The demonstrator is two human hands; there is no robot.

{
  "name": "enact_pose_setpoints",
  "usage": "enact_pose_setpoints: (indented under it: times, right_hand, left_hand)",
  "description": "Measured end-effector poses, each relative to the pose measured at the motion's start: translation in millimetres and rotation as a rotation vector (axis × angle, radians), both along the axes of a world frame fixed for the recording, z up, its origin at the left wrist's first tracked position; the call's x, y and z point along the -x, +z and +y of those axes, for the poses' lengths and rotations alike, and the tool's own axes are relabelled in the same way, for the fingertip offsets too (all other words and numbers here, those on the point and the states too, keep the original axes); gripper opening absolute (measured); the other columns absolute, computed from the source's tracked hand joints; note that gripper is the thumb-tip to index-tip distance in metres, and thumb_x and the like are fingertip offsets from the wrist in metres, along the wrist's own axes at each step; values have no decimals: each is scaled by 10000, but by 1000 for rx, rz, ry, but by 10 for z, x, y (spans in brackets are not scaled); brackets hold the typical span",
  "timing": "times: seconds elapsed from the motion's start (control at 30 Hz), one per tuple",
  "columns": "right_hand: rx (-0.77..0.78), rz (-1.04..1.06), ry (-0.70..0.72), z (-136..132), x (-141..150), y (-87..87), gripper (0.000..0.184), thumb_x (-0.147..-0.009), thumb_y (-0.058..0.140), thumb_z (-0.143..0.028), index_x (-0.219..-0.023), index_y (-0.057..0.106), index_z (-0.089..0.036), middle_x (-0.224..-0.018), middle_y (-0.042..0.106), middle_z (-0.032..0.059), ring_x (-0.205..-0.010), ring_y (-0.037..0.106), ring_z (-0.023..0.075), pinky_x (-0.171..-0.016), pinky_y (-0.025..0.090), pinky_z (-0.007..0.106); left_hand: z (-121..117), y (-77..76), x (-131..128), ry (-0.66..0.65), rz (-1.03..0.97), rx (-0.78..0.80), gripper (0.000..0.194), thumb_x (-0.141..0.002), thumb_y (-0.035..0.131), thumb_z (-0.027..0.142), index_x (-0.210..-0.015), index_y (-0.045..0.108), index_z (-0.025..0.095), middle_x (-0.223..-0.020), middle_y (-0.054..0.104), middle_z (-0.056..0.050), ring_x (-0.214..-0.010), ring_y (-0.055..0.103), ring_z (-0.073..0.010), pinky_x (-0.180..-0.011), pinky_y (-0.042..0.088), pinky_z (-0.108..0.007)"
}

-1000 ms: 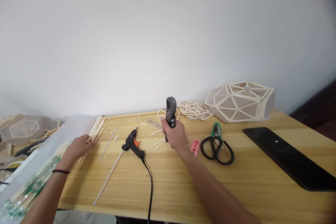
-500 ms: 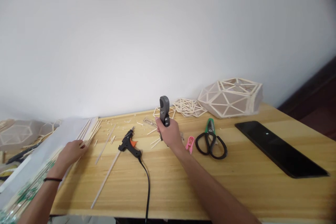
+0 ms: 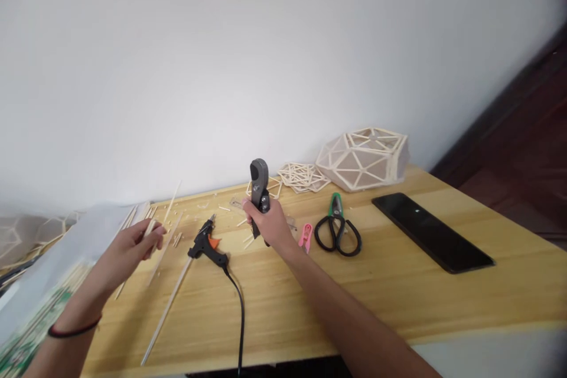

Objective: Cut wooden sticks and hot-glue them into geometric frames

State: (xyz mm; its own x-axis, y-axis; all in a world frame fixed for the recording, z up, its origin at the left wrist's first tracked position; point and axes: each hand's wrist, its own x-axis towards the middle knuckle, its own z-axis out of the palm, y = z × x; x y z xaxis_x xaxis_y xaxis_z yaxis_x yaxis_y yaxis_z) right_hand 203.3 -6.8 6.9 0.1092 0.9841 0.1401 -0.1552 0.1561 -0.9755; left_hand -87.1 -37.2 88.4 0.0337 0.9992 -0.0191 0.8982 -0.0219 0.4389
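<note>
My left hand (image 3: 135, 245) is closed around thin wooden sticks; one long stick (image 3: 173, 199) pokes out past the fingers toward the wall. Just beyond and left of it lie more wooden sticks (image 3: 129, 217) on white sheeting. My right hand (image 3: 271, 223) grips a dark grey plier-like tool (image 3: 258, 180), head upward, over the table. Its jaws are hard to make out. Between the hands rests a black glue gun (image 3: 207, 244) with an orange trigger, a pale glue stick (image 3: 166, 313) trailing from its back.
Right of my right hand lie a pink clip (image 3: 305, 237) and black-handled scissors (image 3: 338, 234) with a green part. A black tablet (image 3: 432, 231) is farther right. Flat stick frames (image 3: 303, 177) and a faceted lantern-like frame (image 3: 363, 159) stand by the wall. A cord (image 3: 241, 307) crosses the front edge.
My left hand has lifted off the stick pile and moved right, now with sticks in it. The right hand still grips the tool; the view has shifted rightward.
</note>
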Motion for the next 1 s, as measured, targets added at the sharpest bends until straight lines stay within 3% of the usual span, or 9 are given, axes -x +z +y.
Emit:
enact_pose_setpoints:
  times: [0.07, 0.17, 0.3, 0.43, 0.6, 0.67, 0.83, 1.0]
  right_hand:
    - [-22, 40, 97, -23, 24, 19, 321, -797, 677, -498, -751, 640, -182, -578, 560, -23, -531, 529, 140, -524, 450, 263]
    - [-44, 77, 226, -52, 58, 29, 370, -768, 728, -514, -907, 687, -174, -618, 572, -36, -543, 542, 134, -541, 475, 264]
    - [-64, 86, 302, -66, 79, 22, 359, -742, 778, -487, -899, 709, -172, -598, 583, -40, -532, 532, 127, -520, 453, 251]
    - [-55, 112, 236, -39, 51, 19, 296, -735, 788, -452, -757, 680, -177, -593, 606, -30, -528, 540, 122, -524, 455, 245]
    - [-34, 218, 87, 47, -38, 21, 287, -749, 770, -443, -765, 654, -181, -581, 594, -39, -494, 524, 111, -490, 446, 236]
    - [-33, 271, 47, 76, -71, 25, 309, -742, 769, -463, -772, 640, -185, -584, 587, -42, -493, 526, 112, -481, 455, 237]
    - [-55, 336, 3, 84, -95, 43, 329, -722, 795, -467, -812, 635, -193, -629, 612, -40, -516, 552, 114, -481, 478, 232]
    - [-78, 306, 34, 43, -51, 52, 303, -701, 832, -421, -782, 690, -166, -611, 655, -15, -503, 556, 110, -475, 466, 226]
  left_hand:
    - [-24, -9, -378, -139, -222, 57, 510, -927, 438, 654, -713, 533, 201, -626, 456, 16, -587, 403, -136, -564, 365, -249]
    - [-20, -86, -833, -272, -360, 122, 497, -955, 448, 626, -732, 539, 191, -621, 422, 33, -591, 387, -125, -571, 335, -240]
    - [31, -226, -1136, -385, -452, 164, 473, -977, 452, 586, -736, 504, 182, -641, 422, 44, -595, 367, -110, -579, 312, -235]
    - [67, -288, -1161, -367, -526, 182, 426, -969, 486, 561, -789, 529, 178, -652, 415, 49, -595, 354, -106, -575, 299, -233]
    - [68, -306, -1027, -283, -714, 302, 369, -962, 507, 494, -1097, 611, 167, -727, 440, 27, -662, 411, -125, -617, 328, -248]
    - [72, -329, -963, -304, -736, 314, 332, -966, 516, 467, -1063, 615, 165, -759, 465, 16, -690, 425, -123, -646, 344, -252]
    - [66, -383, -905, -409, -568, 248, 320, -960, 559, 485, -1005, 604, 172, -740, 474, 32, -674, 427, -110, -645, 356, -241]
    - [4, -374, -1004, -350, -567, 212, 356, -914, 609, 509, -1004, 594, 164, -709, 515, 34, -648, 485, -114, -631, 399, -243]
